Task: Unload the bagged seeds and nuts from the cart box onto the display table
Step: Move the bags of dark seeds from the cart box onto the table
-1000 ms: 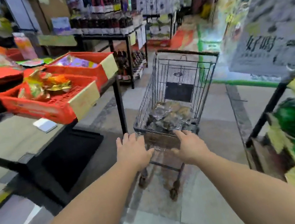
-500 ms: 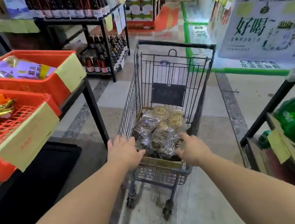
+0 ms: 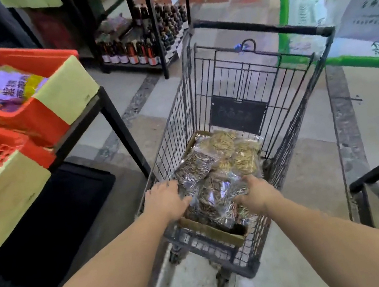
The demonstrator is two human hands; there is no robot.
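While both bare arms reach forward from six o'clock, the left hand (image 3: 168,201) lies flat, fingers (image 3: 169,185) straight and together, on the clear plastic bags of dark seeds and pale nuts (image 3: 216,171), at their nine o'clock edge. The right hand (image 3: 255,192) touches the same heap at its four o'clock side; whether its fingers curl round a bag I cannot tell. These bags fill a brown cardboard box (image 3: 214,233) in the black wire shopping cart (image 3: 276,108). At ten o'clock, red plastic crates (image 3: 35,120) sit on the black-legged worktop (image 3: 91,110).
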